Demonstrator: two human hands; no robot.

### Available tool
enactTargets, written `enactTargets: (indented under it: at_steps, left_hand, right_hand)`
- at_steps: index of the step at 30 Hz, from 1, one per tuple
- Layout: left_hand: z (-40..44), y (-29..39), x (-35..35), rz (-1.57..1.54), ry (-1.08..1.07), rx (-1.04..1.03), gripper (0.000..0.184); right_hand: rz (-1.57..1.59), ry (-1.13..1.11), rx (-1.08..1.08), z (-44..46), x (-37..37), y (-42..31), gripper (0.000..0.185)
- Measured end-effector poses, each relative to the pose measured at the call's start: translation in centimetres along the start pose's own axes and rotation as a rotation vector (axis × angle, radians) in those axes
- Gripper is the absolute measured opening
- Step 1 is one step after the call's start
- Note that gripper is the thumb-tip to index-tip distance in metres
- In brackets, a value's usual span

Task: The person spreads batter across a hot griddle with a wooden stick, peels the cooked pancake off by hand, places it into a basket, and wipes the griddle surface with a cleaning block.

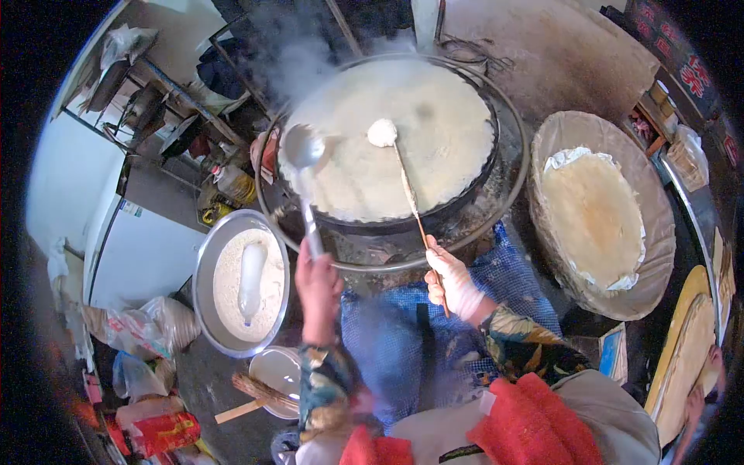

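Observation:
My left hand [318,287], blurred, is closed around the handle of a metal ladle [304,147], which hangs over the left side of a large round griddle [496,139]. A thin, pale layer of batter [356,170] covers most of the hot plate, and steam rises at its far left. In my right hand [453,283], which has a whitish covering, is a thin wooden stick [408,190]. Its far end carries a white, batter-coated lump [382,132] over the middle of the batter; whether it touches the surface I cannot tell.
Left of the griddle stands a metal basin [203,298] of flour-like powder with a whitish bottle-shaped object [250,279]. Below it is a white bucket [291,360] with a brush [263,390]. Right, a cloth-lined basket [562,136] holds flatbreads [593,209]. Another person's hands [701,391] touch stacked flatbreads.

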State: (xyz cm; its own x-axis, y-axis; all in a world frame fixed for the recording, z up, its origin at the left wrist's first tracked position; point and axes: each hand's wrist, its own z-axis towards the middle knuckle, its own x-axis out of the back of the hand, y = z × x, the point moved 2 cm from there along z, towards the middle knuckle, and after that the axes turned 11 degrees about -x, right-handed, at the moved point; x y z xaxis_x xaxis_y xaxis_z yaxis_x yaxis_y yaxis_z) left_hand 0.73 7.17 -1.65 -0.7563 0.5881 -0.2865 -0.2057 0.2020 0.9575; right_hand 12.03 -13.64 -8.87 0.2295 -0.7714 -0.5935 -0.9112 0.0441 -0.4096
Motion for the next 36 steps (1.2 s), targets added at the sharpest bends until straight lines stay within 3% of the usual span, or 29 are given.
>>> enactTargets:
  at_steps: [4,6,8,9,10,12,14,16,18,20,21,24,29,36]
  left_hand:
    - [3.7,-5.2,-6.2,0.540,-0.194,-0.174,0.058]
    - [4.5,-8.3,-7.9,0.760,-0.220,-0.420,0.057]
    - [2.7,-6.5,-11.1,0.863,-0.235,-0.340,0.057]
    - [2.2,-6.3,-12.2,0.742,-0.231,-0.167,0.056]
    - [1.9,-5.8,-13.2,0.747,-0.226,-0.166,0.056]
    - [1.3,-5.5,-14.3,0.126,-0.122,0.244,0.044]
    - [1.4,-3.5,-15.2,-0.050,-0.092,0.256,0.035]
    - [1.7,-1.5,-15.8,-0.233,-0.065,0.260,0.025]
    - [2.4,0.1,-15.1,-0.845,0.129,0.407,0.013]
    - [3.3,1.3,-12.9,-1.155,-0.009,0.394,0.009]
    - [3.7,1.6,-11.9,-1.253,-0.089,0.404,0.009]
    - [3.8,2.6,-10.0,-1.422,-0.181,0.394,0.011]
    - [2.2,5.1,-6.1,-1.533,-0.264,0.397,0.010]
    - [-2.8,7.6,6.4,-1.412,-0.018,0.189,0.009]
  right_hand:
    - [0.029,-0.011,0.002,0.0,-0.1,0.0,0.043]
    - [0.047,-0.005,-0.020,-0.3,-0.5,-0.1,0.043]
    - [0.085,-0.071,-0.036,0.3,-0.6,0.1,0.044]
    - [0.087,-0.073,-0.039,0.7,-0.7,0.3,0.044]
    - [0.120,-0.152,-0.010,1.1,-0.9,0.3,0.046]
    - [0.155,-0.235,0.007,1.6,-1.2,0.6,0.048]
    - [-0.058,-0.117,0.160,2.0,-1.1,-0.1,0.051]
    - [-0.532,0.066,0.367,-1.5,-3.0,-3.7,0.046]
    - [-1.057,0.325,0.539,-2.0,-1.3,-5.3,0.041]
    - [-0.935,0.394,0.708,-2.1,0.8,-6.1,0.038]
    - [-0.595,0.306,0.538,-2.8,1.2,-6.9,0.039]
    - [-0.378,0.333,0.244,-1.8,4.4,-9.7,0.044]
    - [-0.547,0.128,0.101,-0.8,3.5,-8.8,0.046]
    - [-0.530,-0.254,-0.210,-2.9,1.7,-5.2,0.046]
